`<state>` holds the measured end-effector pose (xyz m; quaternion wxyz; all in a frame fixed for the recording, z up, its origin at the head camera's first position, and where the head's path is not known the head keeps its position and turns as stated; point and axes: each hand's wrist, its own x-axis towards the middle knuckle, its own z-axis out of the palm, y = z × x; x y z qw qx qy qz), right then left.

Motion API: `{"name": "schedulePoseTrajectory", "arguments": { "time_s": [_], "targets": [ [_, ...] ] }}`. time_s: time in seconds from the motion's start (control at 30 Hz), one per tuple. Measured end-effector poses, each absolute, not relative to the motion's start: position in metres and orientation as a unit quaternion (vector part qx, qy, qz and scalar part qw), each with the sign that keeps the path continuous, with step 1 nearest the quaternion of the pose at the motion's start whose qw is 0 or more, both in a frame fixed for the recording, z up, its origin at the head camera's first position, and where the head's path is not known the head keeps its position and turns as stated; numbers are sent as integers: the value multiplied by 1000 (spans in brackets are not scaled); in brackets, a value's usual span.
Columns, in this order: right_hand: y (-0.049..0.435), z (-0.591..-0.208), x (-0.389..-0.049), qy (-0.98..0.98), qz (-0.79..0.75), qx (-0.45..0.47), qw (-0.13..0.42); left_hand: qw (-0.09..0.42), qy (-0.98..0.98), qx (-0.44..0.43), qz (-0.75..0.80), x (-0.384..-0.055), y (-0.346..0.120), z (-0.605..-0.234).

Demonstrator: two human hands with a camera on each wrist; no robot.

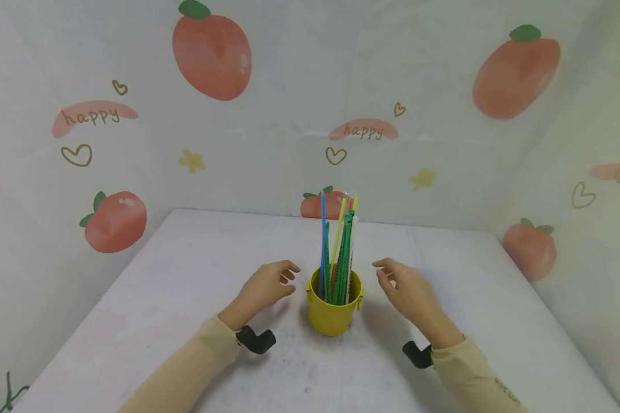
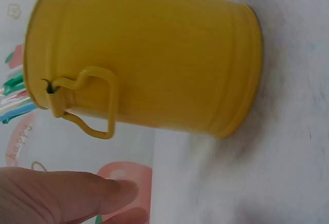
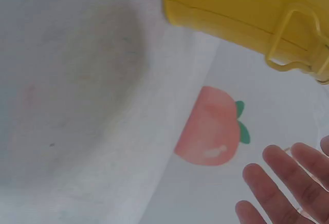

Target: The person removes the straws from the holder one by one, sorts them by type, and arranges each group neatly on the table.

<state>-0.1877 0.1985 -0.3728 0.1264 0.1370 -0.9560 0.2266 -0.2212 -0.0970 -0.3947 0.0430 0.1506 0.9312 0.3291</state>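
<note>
A small yellow bucket (image 1: 332, 319) stands upright on the table, with a looped side handle (image 2: 111, 103) in the left wrist view. Sticking up out of it are a blue straw (image 1: 322, 229), a yellow straw (image 1: 337, 236) and several slim green-wrapped sticks (image 1: 344, 252), with a white-wrapped one (image 1: 353, 246) beside them. To the bucket's left my left hand (image 1: 265, 283) hovers with relaxed fingers, apart from it and holding nothing. My right hand (image 1: 407, 291) mirrors it on the other side; its spread fingers (image 3: 277, 196) show below the bucket (image 3: 231, 11) in the right wrist view.
A pale tabletop (image 1: 227, 246) lies under the bucket and both arms. Behind it hangs a white cloth backdrop (image 1: 289, 74) printed with red fruit, hearts and "happy". Black curved pieces (image 1: 258, 340) are fixed at both wrists.
</note>
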Motion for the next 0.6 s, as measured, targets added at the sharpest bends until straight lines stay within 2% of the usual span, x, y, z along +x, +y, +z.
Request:
{"name": "schedulePoseTrajectory", "arguments": {
  "time_s": [0.37, 0.6],
  "targets": [
    [192, -358, -191, -934, 305, 131, 135, 154, 827, 193, 505, -225, -101, -402],
    [186, -351, -195, -902, 370, 146, 169, 208, 774, 206, 561, -222, -99, -400]
  ]
}}
